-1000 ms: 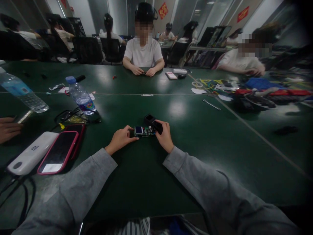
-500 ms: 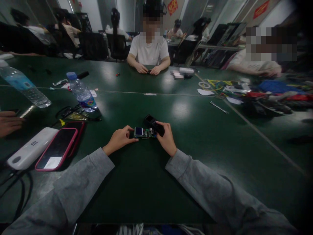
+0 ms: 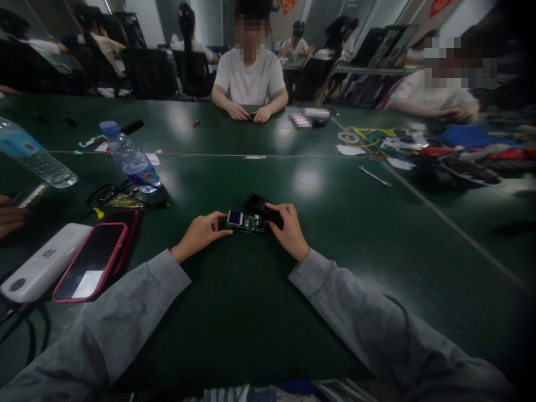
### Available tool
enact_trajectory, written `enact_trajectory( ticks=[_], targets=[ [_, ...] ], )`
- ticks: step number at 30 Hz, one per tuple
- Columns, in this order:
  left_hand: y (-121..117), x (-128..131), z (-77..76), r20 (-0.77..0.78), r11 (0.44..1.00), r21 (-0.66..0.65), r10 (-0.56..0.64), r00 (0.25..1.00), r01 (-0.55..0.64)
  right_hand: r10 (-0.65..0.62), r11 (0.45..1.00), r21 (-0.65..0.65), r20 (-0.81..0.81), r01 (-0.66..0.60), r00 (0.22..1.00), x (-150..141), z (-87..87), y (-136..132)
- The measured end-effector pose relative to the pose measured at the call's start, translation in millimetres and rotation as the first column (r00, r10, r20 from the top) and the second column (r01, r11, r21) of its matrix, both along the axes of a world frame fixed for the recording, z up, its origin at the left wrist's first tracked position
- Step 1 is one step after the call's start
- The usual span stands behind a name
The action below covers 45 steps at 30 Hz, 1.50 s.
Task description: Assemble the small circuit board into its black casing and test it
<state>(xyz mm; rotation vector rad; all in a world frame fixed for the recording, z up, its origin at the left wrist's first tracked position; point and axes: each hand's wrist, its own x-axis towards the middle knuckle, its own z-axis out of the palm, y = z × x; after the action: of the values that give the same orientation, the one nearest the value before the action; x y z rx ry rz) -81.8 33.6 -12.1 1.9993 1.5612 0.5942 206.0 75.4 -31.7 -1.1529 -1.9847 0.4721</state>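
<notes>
A small green circuit board (image 3: 245, 222) with a pale little screen rests on the dark green table (image 3: 259, 312) between my hands. My left hand (image 3: 200, 234) has its fingers curled and pinches the board's left end. My right hand (image 3: 288, 229) is closed on the board's right end, where a black box-like part (image 3: 258, 204) sits against it and reaches back behind the board. Grey sleeves cover both my arms.
At left lie a pink-cased phone (image 3: 90, 261), a white power bank (image 3: 39, 269), black cables and two water bottles (image 3: 129, 157). Another person's hand (image 3: 8, 218) shows at the left edge. A wrench (image 3: 374, 176) and coloured clutter lie at right. People sit across the table.
My hands stay on the board. The camera has shifted slightly, so the table's things sit a little differently in view.
</notes>
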Motion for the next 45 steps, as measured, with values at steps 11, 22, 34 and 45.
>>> enact_trajectory(
  ticks=[11, 22, 34, 45],
  targets=[
    [-4, 2, 1.7, -0.060, 0.996, 0.074, -0.039, 0.997, 0.043, 0.011, 1.000, -0.016, -0.072, -0.012, 0.997, -1, 1.1, -1],
    [-3, 3, -1.1, -0.088, 0.995, 0.086, -0.051, 0.995, 0.059, -0.063, 0.997, 0.033, -0.064, 0.065, 0.996, -1, 3.9, -1],
    [-5, 4, 0.4, -0.137, 0.994, 0.097, -0.039, 0.990, 0.052, 0.086, 0.981, 0.180, -0.057, -0.074, 0.995, -10, 18.1, -23],
    [4, 2, -4.9, -0.155, 0.994, 0.090, -0.043, 0.987, 0.057, 0.161, 0.978, 0.141, -0.045, -0.154, 0.986, -9, 17.7, -21]
  ],
)
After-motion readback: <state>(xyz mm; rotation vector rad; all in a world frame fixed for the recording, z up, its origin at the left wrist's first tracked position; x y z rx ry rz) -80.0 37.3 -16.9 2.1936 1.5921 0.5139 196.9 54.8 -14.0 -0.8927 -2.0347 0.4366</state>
